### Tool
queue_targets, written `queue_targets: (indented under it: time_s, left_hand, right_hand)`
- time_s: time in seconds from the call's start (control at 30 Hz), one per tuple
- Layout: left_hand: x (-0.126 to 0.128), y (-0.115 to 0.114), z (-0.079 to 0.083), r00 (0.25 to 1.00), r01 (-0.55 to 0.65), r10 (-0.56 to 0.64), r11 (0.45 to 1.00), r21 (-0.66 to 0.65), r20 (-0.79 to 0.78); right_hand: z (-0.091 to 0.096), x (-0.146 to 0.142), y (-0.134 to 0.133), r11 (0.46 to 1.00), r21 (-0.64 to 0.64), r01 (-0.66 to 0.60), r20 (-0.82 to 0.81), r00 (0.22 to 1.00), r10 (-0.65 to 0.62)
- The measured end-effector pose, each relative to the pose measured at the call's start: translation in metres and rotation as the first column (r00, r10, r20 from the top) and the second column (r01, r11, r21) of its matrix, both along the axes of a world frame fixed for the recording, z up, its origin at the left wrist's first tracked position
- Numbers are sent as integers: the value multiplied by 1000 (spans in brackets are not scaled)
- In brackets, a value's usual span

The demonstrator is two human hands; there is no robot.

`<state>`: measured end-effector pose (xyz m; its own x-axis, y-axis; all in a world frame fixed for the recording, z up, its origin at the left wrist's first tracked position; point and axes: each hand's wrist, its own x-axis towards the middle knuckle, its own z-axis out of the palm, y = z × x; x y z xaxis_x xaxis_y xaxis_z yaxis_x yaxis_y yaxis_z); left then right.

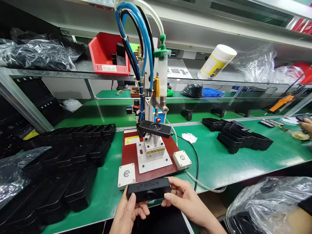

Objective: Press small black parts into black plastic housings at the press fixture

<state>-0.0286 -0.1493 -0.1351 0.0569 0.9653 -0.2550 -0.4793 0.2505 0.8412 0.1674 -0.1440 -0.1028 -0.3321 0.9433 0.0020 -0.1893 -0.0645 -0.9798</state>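
Note:
Between my two hands, close to the bench's front edge, is a black plastic housing (158,186) with raised BOSCH lettering and a round hole in its front side. My left hand (129,208) grips its left end, thumb on the near face. At the other end, my right hand (181,198) pinches it between thumb and fingers. Just beyond stands a dispensing machine (148,94) with a clear syringe and blue hoses. On its fixture rests a ribbed black part (155,128) with a round centre. White button boxes (126,175) flank the machine's dark red base (129,152).
Rows of black housings (80,188) cover the bench at left, partly under clear plastic. More black housings (243,138) stand at right. A red bin (107,55) and a tilted white canister (216,61) sit on the shelf. Another person's hand (305,125) shows at far right.

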Motion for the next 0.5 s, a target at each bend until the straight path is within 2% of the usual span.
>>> queue_targets:
  time_s: [0.1, 0.2, 0.23, 0.3, 0.33, 0.4, 0.43, 0.5]
  left_hand:
    - [-4, 2, 4, 999, 45, -44, 999, 20, -28]
    - [-12, 7, 11, 979, 101, -78, 988, 113, -188]
    - [-15, 10, 14, 962, 120, -73, 979, 166, -263]
    - [-22, 20, 23, 915, 159, -30, 943, 292, -402]
    - [-26, 27, 29, 891, 185, -2, 915, 360, -454]
    - [-30, 48, 47, 859, 241, 63, 826, 510, -507]
    - [-31, 61, 59, 851, 266, 107, 757, 597, -514]
    - [-29, 93, 84, 837, 323, 204, 565, 759, -508]
  right_hand:
    - [-3, -3, -1, 1000, -13, -13, -34, 999, 13]
    - [-1, -6, -4, 1000, 14, 17, -40, 999, -16]
    - [2, -6, -5, 997, 59, 52, 2, 999, -52]
    - [12, -7, -5, 964, 231, 131, 137, 977, -165]
    - [19, -8, -4, 925, 348, 151, 203, 951, -232]
    - [37, -8, 2, 804, 576, 147, 272, 893, -358]
    - [47, -8, 8, 732, 667, 134, 274, 870, -410]
    - [68, -7, 26, 578, 806, 125, 238, 826, -510]
